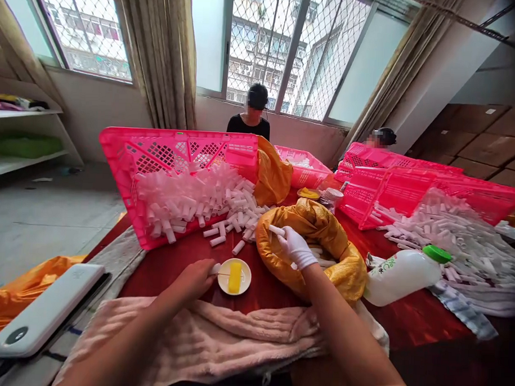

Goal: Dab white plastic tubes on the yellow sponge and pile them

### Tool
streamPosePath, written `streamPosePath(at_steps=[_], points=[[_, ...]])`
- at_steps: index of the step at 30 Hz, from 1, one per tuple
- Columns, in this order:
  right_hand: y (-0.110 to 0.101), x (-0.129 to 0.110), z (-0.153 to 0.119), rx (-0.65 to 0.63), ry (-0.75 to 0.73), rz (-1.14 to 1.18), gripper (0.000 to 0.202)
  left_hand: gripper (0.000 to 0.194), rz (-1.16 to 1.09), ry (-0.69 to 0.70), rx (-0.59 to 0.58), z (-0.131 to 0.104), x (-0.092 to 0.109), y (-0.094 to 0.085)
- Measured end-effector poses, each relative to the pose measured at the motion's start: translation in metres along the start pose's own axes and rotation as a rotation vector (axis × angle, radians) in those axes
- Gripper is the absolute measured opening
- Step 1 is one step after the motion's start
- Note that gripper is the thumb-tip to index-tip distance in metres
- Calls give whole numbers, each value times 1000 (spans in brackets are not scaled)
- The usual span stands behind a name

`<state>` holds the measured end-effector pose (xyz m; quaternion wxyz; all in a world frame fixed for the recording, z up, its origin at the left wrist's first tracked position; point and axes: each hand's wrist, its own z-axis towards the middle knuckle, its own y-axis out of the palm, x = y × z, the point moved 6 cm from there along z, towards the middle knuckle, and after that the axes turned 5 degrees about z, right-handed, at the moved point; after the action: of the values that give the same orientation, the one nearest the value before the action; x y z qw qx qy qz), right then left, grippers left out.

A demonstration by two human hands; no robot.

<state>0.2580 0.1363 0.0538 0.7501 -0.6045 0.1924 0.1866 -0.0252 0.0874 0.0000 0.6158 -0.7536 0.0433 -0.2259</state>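
here, one white tube (275, 230) is pinched by right fingers (287, 239). left fingers (206, 266) are curled, hold unclear, beside one plate (245, 279).

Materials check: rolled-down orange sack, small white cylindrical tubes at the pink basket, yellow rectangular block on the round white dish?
Rolled-down orange sack: probably woven plastic, semi-gloss; crisp creases catch highlights.
Small white cylindrical tubes: likely smooth plastic, satin; clean, even walls, though coated card is possible.
Yellow rectangular block: perhaps sponge, with a wet-looking sheen; texture unresolved.

One saucer (247, 281), one yellow block (235, 279), one bottle (402, 276), two co-workers (238, 125), many white tubes (239, 210)
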Motion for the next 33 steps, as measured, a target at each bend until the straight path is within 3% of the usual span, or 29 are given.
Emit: streamPosePath(at_steps=[3,7,10,13,24,29,33], points=[[12,-23,-28,-52,-102,119,21,22,-32,7,-14,0,2,7],[51,-52,-67,-152,-241,319,26,21,5,-16,13,2,1,12],[83,-55,-74,-229,-263,410,24,22,16,-23,47,4,-1,15],[100,-44,-69,-233,-265,324,26,23,20,-19,75,4,-1,16],[106,-42,-75,-159,-479,153,36,22,86,-61,70,4,1,14],[94,-48,-93,-138,-749,191,35,25,98,-48,57,4,3,14],[93,-45,-93,-130,-634,157,39,25,112,-56,54,5,3,14]])
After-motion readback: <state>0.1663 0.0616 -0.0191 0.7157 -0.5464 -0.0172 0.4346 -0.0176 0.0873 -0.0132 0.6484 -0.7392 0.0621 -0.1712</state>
